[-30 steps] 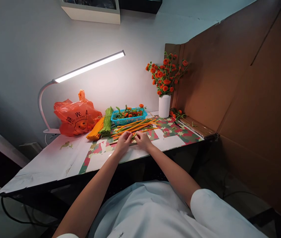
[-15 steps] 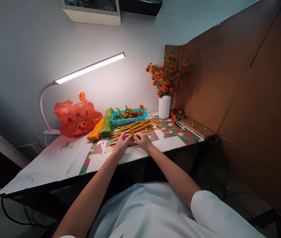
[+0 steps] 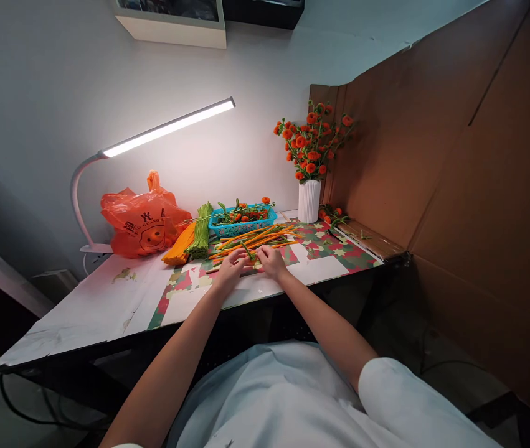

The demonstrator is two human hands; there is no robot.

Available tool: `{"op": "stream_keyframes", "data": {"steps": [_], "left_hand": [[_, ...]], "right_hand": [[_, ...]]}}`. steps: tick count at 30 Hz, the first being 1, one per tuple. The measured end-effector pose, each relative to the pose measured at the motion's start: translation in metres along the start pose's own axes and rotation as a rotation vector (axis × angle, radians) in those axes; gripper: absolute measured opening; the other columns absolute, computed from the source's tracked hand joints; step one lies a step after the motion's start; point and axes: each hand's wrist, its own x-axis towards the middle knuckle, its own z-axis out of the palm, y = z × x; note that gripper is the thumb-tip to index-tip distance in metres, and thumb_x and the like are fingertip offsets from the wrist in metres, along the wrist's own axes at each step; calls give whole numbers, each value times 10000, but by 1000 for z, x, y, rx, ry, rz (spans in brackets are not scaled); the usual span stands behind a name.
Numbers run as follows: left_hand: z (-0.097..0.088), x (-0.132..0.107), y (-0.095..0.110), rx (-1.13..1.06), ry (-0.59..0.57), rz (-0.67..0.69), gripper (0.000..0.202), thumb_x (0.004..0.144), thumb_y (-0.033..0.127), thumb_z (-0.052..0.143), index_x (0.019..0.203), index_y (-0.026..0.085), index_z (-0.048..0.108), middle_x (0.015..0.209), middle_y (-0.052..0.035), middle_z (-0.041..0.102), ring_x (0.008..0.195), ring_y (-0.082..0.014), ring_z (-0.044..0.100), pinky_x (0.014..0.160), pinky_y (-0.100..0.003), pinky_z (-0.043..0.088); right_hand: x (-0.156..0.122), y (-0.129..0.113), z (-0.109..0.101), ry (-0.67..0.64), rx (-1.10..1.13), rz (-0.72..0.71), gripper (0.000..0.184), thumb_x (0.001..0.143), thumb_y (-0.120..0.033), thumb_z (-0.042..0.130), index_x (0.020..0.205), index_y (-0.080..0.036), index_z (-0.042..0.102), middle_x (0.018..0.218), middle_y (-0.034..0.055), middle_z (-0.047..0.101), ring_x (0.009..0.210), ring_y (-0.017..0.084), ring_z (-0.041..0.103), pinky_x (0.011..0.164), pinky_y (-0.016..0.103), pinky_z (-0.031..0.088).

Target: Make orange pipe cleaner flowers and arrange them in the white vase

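Both of my hands rest on the patterned table mat (image 3: pixel 325 252), close together. My left hand (image 3: pixel 230 269) and my right hand (image 3: pixel 271 260) pinch a short green pipe cleaner (image 3: pixel 247 251) between their fingertips; its bent end sticks up between them. Just behind my hands lies a loose pile of orange and green pipe cleaners (image 3: pixel 258 238).
At the back stand a blue basket (image 3: pixel 244 222) of small orange flowers, a white vase (image 3: pixel 309 200) with an orange bouquet, bundles of green (image 3: pixel 202 230) and orange stems (image 3: pixel 180 244), an orange plastic bag (image 3: pixel 143 218) and a lit desk lamp (image 3: pixel 162 129). Cardboard panels (image 3: pixel 456 162) wall the right side.
My fingers have worked the green pipe cleaner; its bent end now sticks up more between my hands. My hands stayed in the same spot.
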Motion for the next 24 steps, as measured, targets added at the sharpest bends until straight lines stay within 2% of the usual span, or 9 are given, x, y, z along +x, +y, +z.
{"op": "stream_keyframes", "data": {"steps": [4,6,8,10,14,16,20,24], "left_hand": [[-4,3,-1,67,198,-31,305,675,305,654,944,160,640,908,-55,653,726,-169,665,607,-281,558],[-6,3,-3,179,228,-25,252,684,262,618,913,163,655,925,-64,650,661,-160,656,542,-269,543],[-8,3,-5,305,227,49,187,689,234,588,839,162,671,982,-75,630,621,-144,633,499,-266,535],[-9,3,-6,393,240,131,157,693,218,567,789,162,678,1030,-79,605,595,-124,606,472,-263,531],[-10,4,-8,428,255,132,168,700,221,562,793,165,690,1020,-77,600,590,-121,597,423,-242,517],[-10,6,-9,378,241,79,166,700,237,579,795,158,690,1003,-79,618,603,-126,607,420,-234,519],[-10,8,-10,197,193,-54,216,684,290,656,823,128,683,908,-79,663,626,-130,618,478,-238,550],[-8,6,-9,84,171,-80,286,645,340,736,820,119,694,888,-92,676,681,-158,641,529,-275,575]], "right_hand": [[3,6,-11,235,37,109,272,880,-333,368,759,-209,577,646,-1,585,628,157,532,600,251,389],[2,8,-16,266,-72,114,207,845,-273,425,774,-210,608,717,16,622,714,176,547,672,276,408],[0,8,-17,176,-230,55,137,779,-198,512,774,-215,649,833,32,650,849,204,540,770,314,405],[-4,5,-14,21,-379,-45,151,734,-160,581,811,-230,690,969,41,647,972,233,499,845,359,377],[-10,-4,-6,-194,-524,-177,172,789,-210,632,927,-272,714,1206,41,570,1115,252,408,909,417,316],[-10,-6,-5,-222,-532,-176,108,823,-227,627,872,-259,718,1214,41,568,1129,246,400,909,415,302],[-6,-5,-8,-171,-420,-139,91,851,-235,612,821,-227,697,1102,42,632,1084,224,455,885,383,308],[-3,-4,-12,-152,-265,-118,79,859,-223,603,821,-213,671,977,32,682,1019,202,521,872,349,331]]}}
